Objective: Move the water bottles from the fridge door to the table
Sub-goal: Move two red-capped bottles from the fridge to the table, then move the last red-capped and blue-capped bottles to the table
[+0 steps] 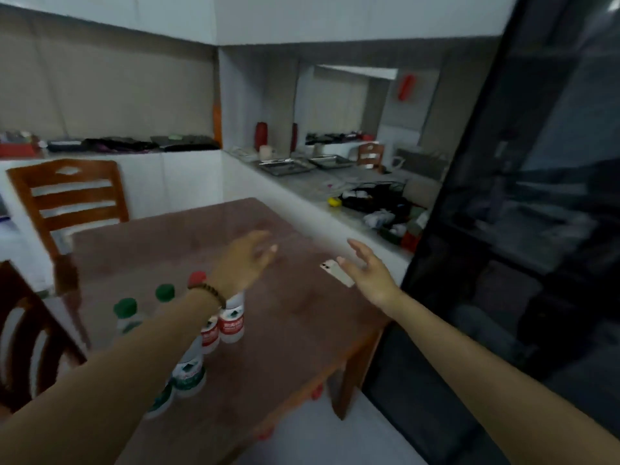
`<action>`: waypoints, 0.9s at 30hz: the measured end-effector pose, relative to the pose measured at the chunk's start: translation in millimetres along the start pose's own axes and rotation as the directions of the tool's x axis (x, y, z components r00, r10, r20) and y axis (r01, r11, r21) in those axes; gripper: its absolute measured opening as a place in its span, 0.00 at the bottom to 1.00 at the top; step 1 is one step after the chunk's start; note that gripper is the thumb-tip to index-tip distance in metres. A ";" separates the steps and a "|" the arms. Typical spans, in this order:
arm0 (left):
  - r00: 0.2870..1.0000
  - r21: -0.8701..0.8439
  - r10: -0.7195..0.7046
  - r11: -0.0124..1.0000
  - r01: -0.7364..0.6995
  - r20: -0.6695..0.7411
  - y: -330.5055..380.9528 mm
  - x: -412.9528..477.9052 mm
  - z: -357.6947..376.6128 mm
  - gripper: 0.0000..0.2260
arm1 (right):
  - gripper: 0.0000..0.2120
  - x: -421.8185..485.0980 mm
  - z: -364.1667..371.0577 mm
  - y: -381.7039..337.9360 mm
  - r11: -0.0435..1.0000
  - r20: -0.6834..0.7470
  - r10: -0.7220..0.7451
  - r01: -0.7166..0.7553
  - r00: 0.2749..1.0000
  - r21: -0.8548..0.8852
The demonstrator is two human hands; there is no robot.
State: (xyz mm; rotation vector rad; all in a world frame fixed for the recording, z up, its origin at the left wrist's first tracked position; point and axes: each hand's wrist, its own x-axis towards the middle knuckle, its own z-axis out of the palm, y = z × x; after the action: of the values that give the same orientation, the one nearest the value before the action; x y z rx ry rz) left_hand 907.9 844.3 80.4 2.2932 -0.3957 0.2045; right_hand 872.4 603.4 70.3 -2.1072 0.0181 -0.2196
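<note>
Brown bench (285, 333) carries water bottles (231, 325) at its left edge; left hand (243, 263) and right hand (372, 275) hover above it, fingers (357, 247) wide, empty.

We hold both hands out over the brown counter (288, 333). Our left hand (246, 260) and our right hand (369, 270) hold nothing, and the fingers (356, 247) are loose. The water bottles (231, 325) stand together under our left arm, some with green caps, some with red labels. A phone (337, 271) lies on the counter just beside our right hand. The dark fridge (536, 196) is on the right.
</note>
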 end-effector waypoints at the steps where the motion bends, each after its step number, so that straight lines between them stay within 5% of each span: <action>1: 0.998 -0.016 0.059 0.998 -0.059 0.002 14.8 -9.6 3.6 0.21 | 0.28 -27.7 -18.3 -6.1 0.999 -0.053 0.002 -0.004 0.999 -0.033; 8: 0.918 -0.126 0.386 0.919 -0.374 0.088 173.7 -84.5 23.9 0.22 | 0.31 -230.3 -151.0 -70.8 0.942 -0.374 -0.019 -0.109 0.927 -0.318; 14: 0.743 -0.291 0.668 0.720 -0.630 0.044 339.2 -188.9 44.4 0.23 | 0.30 -402.7 -246.6 -135.5 0.822 -0.588 -0.171 -0.215 0.790 -0.528; 22: 0.532 -0.423 0.837 0.439 -0.792 -0.128 502.9 -348.0 59.8 0.23 | 0.29 -610.6 -334.7 -187.1 0.706 -0.701 -0.341 -0.322 0.626 -0.631; 27: 0.459 -0.400 0.868 0.359 -0.843 -0.189 572.9 -437.1 72.9 0.24 | 0.28 -720.8 -380.3 -189.6 0.668 -0.713 -0.323 -0.384 0.622 -0.637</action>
State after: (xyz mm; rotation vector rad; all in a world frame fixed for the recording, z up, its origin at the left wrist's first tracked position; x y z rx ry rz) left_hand 301.9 517.3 305.1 1.4070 -1.5283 0.5117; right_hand 86.8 452.8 315.6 -2.6269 0.8338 -1.3391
